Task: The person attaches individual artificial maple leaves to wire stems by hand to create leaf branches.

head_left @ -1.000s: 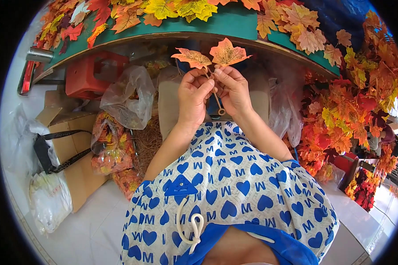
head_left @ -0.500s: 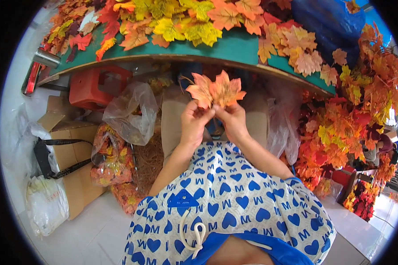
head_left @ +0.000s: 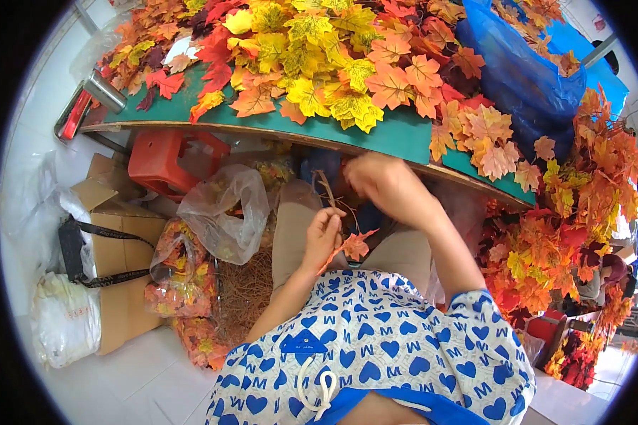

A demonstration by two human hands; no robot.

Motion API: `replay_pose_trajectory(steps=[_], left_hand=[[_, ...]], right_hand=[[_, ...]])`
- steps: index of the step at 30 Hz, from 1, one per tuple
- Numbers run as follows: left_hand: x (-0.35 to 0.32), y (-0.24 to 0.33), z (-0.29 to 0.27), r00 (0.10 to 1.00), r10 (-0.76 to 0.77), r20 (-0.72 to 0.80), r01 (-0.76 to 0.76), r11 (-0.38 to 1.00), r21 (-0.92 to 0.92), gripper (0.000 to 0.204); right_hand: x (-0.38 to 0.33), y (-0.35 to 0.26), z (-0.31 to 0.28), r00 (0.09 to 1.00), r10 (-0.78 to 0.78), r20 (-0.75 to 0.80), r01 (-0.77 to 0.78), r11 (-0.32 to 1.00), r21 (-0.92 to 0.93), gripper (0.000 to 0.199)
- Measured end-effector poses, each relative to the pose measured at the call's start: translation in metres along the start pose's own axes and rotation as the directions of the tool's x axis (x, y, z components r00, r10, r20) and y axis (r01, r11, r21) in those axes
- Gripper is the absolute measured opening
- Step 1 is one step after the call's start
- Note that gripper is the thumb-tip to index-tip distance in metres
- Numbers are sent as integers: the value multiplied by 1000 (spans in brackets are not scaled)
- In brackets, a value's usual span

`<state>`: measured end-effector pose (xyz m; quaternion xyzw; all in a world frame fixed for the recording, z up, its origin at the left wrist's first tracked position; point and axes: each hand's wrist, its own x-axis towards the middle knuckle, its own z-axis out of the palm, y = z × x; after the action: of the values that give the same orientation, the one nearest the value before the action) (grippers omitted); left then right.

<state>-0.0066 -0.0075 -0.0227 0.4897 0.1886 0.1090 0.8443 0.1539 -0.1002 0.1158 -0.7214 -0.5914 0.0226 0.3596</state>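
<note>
The table (head_left: 404, 138), green-topped, spans the upper view under a dense heap of yellow, orange and red artificial leaves (head_left: 269, 53); its far side is cut off by the upper edge of the view. A large hanging leaf mass (head_left: 546, 241) occupies the right side, and a dark blue bag (head_left: 524, 78) lies next to the heap. The hands are apart, both near the table's front edge. The right hand (head_left: 386, 185) is raised with fingers bent, blurred by motion; whether it grips anything cannot be determined. The left hand (head_left: 322, 244) is closed on a brown branching stem (head_left: 327, 188), which projects above the fist over the lap. An orange leaf (head_left: 358, 244) shows just beside that hand, partly edge-on. The stem appears light and fairly stiff, likely bendable at its thin side twigs, which could snag; the firmest hold is judged to be low on the thick main part. The leaf looks thin, soft and easily creased, so it is better held at its base than by its blade. The stem's lower part and any join to the leaf are concealed by the fist, and the finest twig ends merge into the shadow beneath the table.
</note>
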Motion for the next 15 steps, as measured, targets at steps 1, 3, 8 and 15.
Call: replay_pose_trajectory(steps=[1,3,8,15], left_hand=[[-4,-2,0,999,-47,-4,47,999,5,19],[-10,9,11,995,-93,24,94,995,-37,23],[-11,16,7,984,-134,116,155,967,-202,32],[-4,29,-10,988,-64,139,118,896,-427,38]], right_hand=[[27,3,2,994,26,-107,-37,994,-107,9],[79,22,4,974,-6,-226,-79,928,-364,11],[148,105,47,997,-60,-40,14,702,-712,8],[158,126,40,986,-155,-60,62,680,-731,9]])
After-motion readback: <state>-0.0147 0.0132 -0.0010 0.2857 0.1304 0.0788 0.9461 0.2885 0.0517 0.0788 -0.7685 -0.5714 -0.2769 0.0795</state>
